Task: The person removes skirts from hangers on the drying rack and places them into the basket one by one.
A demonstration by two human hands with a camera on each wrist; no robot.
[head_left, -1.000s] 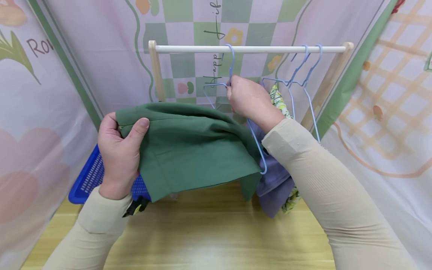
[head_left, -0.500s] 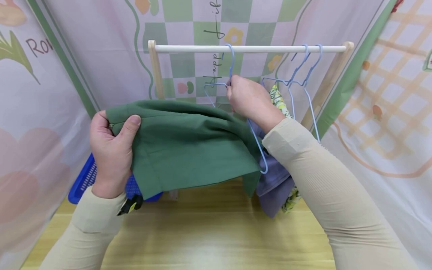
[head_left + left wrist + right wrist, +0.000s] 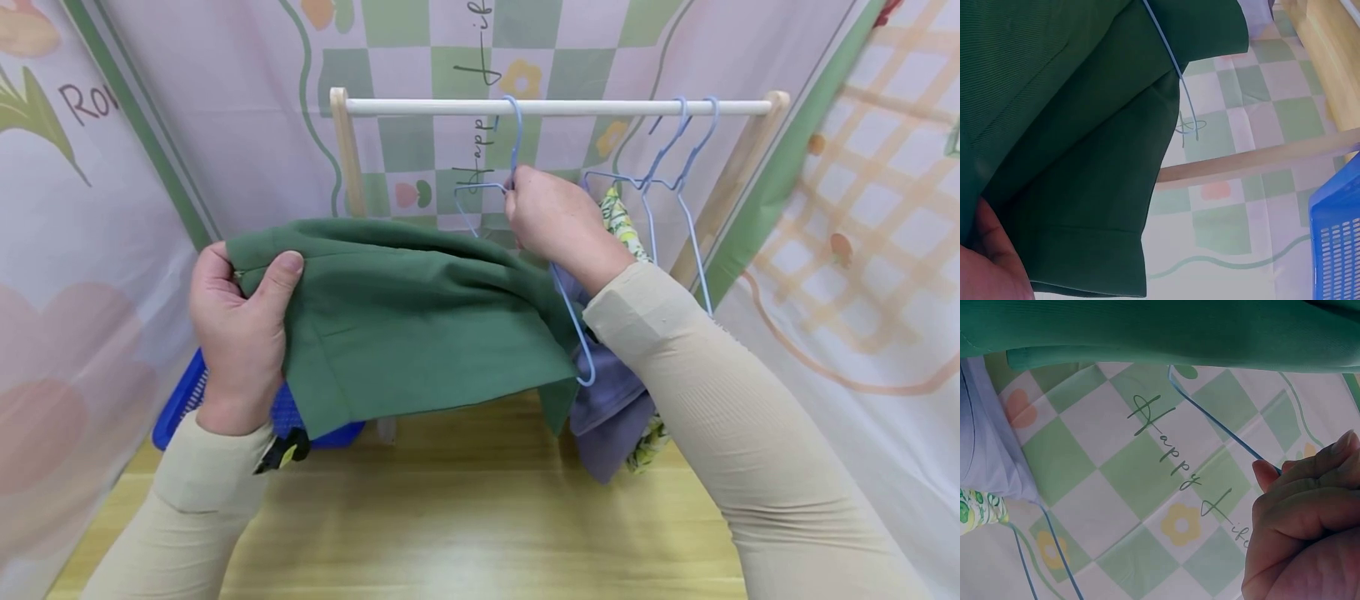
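A green garment (image 3: 420, 325) is draped over the lower part of a blue wire hanger (image 3: 585, 354); I cannot tell if it is shorts or a skirt. My left hand (image 3: 240, 333) pinches the garment's left end, thumb on top and fingers behind. At the hanger's neck, just under its hook, my right hand (image 3: 558, 217) grips the wire. The hook rests over the white rail (image 3: 600, 108). In the left wrist view, the hanger wire (image 3: 1166, 47) runs across the green fabric (image 3: 1104, 169). The right wrist view has my right hand (image 3: 1310, 519) around the wire.
Two more blue hangers (image 3: 686, 200) hang at the right of the rail, near a purple garment (image 3: 611, 417) and a yellow-green patterned one (image 3: 622, 221). A blue basket (image 3: 176, 408) stands behind my left hand on the wooden surface (image 3: 480, 517). Wooden posts (image 3: 347, 158) bear the rail.
My left hand has moved left and slightly up, drawing the garment's left end with it, so the fabric spreads farther left. My right hand keeps its grip on the hanger.
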